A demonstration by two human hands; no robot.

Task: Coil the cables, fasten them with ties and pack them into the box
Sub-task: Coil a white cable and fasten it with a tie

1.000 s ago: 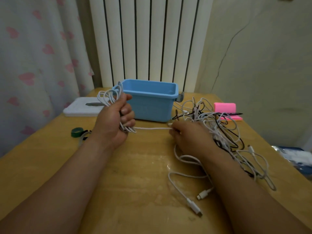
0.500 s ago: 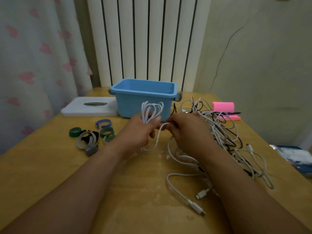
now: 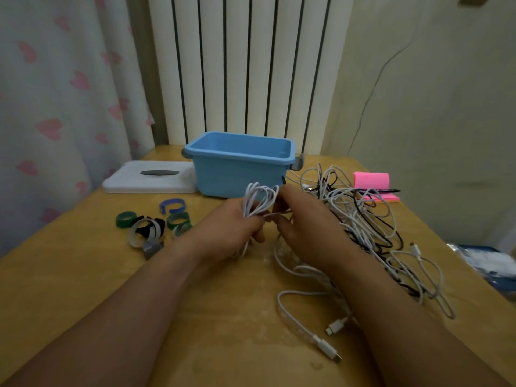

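Drawn together since a second ago, both hands grip the white cable coil (image 3: 258, 201): left (image 3: 231, 233), right (image 3: 304, 227).

Both bare forearms reach in from the near edge and converge toward the middle of the tabletop. The left hand (image 3: 231, 230) is closed in a fist around a bunch of white cable loops (image 3: 259, 199), knuckles turned up, thumb side facing right. The right hand (image 3: 304, 227) sits just beside it, back upward, fingers curled in and pinching the strand that runs between the two hands.
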